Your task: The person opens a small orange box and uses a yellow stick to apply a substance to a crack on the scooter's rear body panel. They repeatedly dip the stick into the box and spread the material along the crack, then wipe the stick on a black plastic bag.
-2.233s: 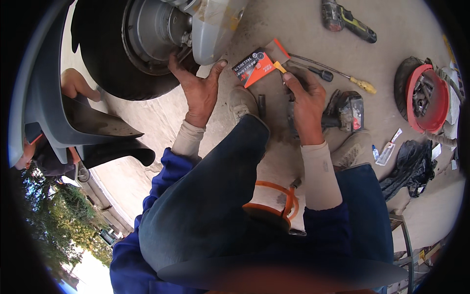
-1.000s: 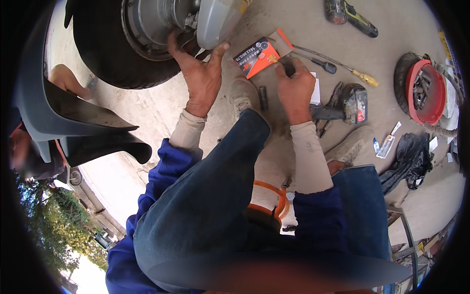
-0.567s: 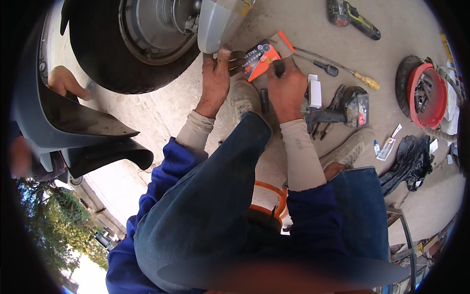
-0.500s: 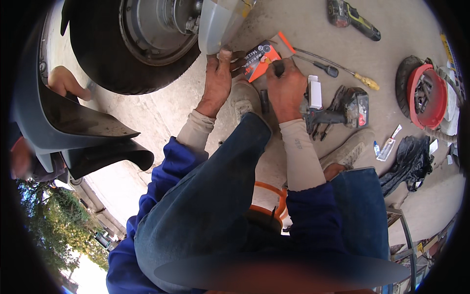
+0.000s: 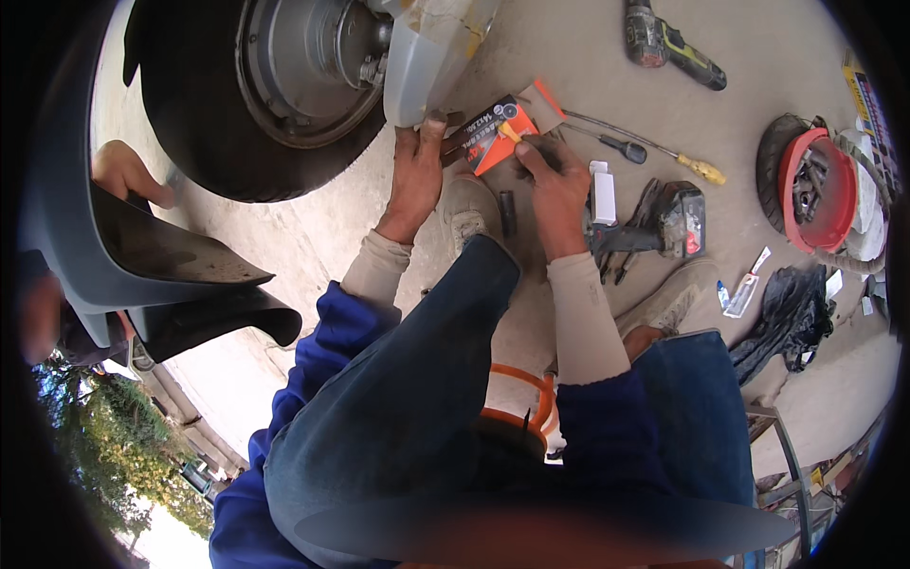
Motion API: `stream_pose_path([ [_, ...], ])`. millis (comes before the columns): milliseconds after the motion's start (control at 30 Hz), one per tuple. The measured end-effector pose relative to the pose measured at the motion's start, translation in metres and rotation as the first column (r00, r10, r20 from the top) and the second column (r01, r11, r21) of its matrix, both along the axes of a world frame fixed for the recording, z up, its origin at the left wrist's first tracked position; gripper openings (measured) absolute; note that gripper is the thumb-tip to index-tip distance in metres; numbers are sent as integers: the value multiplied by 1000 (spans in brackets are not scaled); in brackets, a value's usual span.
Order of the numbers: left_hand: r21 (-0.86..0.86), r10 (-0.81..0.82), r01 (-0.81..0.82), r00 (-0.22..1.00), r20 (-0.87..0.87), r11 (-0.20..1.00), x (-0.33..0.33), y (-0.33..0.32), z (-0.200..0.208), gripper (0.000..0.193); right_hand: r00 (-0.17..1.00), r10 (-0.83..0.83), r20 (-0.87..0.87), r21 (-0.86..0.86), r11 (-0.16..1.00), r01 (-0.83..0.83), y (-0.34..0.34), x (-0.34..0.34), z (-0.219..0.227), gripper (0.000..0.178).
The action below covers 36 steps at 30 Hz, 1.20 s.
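My left hand (image 5: 415,180) is up at the lower end of a pale, translucent plastic panel (image 5: 417,71), beside a black-tyred wheel (image 5: 199,104); thumb and fingers close on the panel's edge. A small yellow piece (image 5: 510,132), of a kind I cannot make out, is pinched between the thumb and fingers of my right hand (image 5: 557,190). Just beyond that hand lies an orange and black cardboard box (image 5: 485,144), its end flap open. Right of the hand are a small white box (image 5: 602,194) and a cordless power tool (image 5: 654,228).
Two screwdrivers, one black-handled (image 5: 624,149), one yellow-handled (image 5: 701,169), lie on the floor. A second power tool (image 5: 673,47) is farther off. At right stand a red bowl (image 5: 789,190) of metal parts and a black plastic bag (image 5: 787,308). Another person's hand (image 5: 133,175) shows at left.
My right hand has drawn slightly back toward me and turned, so more of the yellow piece shows. My left hand stays at the panel's end. The whole view has shifted a little.
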<state>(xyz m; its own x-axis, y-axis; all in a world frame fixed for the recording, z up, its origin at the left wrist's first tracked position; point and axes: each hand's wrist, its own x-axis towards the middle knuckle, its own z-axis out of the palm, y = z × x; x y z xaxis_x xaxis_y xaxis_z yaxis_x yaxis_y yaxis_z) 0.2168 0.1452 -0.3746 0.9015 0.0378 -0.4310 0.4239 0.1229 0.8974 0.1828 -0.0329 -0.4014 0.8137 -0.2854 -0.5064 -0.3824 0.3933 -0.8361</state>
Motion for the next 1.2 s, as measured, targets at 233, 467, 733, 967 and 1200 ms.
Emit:
stream_pose_path([
  [233, 169, 26, -48, 991, 133, 984, 1, 6, -4, 62, 987, -126, 100, 228, 968, 101, -19, -9, 50, 21],
  [467, 293, 31, -65, 992, 121, 954, 0, 3, 5, 72, 937, -100, 335, -20, 993, 113, -25, 41, 74, 20],
  [733, 284, 92, -156, 969, 228, 946, 0, -1, 11, 78, 912, -27, 409, -42, 998, 49, -4, 71, 95, 17],
  [967, 315, 62, -130, 975, 215, 940, 2, -2, 17, 79, 898, 15, 439, -95, 995, 29, 1, 81, 101, 18],
  [1200, 338, 37, -132, 961, 275, 932, 1, 1, 9, 79, 881, 38, 471, -159, 986, 42, 6, 87, 95, 14],
])
